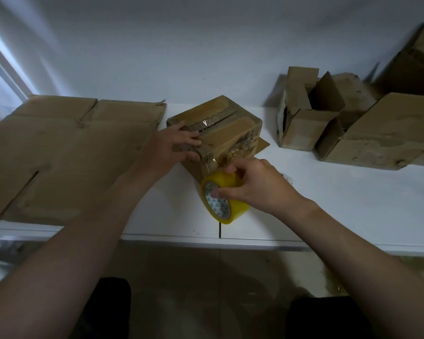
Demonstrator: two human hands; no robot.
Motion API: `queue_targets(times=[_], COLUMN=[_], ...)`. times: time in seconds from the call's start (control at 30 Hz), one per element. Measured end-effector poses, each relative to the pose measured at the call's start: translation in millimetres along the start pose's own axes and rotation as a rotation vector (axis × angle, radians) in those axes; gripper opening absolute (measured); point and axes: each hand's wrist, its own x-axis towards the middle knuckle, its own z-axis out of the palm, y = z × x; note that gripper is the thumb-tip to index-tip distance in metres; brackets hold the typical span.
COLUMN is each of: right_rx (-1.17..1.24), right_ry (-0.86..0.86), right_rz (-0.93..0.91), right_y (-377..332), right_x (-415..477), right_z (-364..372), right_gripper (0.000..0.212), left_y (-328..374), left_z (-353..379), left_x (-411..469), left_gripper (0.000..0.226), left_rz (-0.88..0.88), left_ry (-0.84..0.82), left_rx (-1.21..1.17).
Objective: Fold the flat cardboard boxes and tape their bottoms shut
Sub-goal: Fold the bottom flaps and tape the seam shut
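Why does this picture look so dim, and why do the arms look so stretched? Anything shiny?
Head view: dim bluish light, brightest at upper left; the wide lens stretches the forearms toward the bottom corners; glare glints on clear tape on the cardboard box, just above the yellow tape roll.

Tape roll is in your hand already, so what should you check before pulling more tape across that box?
1. Left hand holds the box steady: ok.
2. Right hand grips the tape roll: ok.
3. Tape strip runs unbroken from roll to box: ok.
4. Top seam closed tight: cannot tell, too dim.
5. Tape already stuck lies smooth: not ok, it looks crinkled on the near side.
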Motion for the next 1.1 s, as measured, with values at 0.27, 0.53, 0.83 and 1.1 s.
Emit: queue_targets(times=[0.27,0.53,0.83,1.1], right_rx=[-0.084,-0.098,-0.418,-0.343], right_ry=[-0.019,-0.077,-0.032,0.07], right_rz=[-0.046,-0.141,0.413,0.507], right_y=[-1.5,8.4,107.4,113.2], right_x=[2.3,-3.2,-2.9,-7.8], right_z=[-2.5,-18.7,-30.7,-25.0], right_gripper=[0.05,0.025,0.037,0.039], left_y=[56.3,111.3,116.2,112.2], left_z=[11.0,61.9,73.2,72.3], left_x=[-48.5,-82.7,-74.9,-75.4], left_gripper=[0.034,0.041,0.072,0.071], left_rz=[-0.508,-0.91,-0.902,-0.886], left_ry=[0.172,0.052,0.15,0.127], left_rx=[0.01,-0.808,-0.872,-0.839])
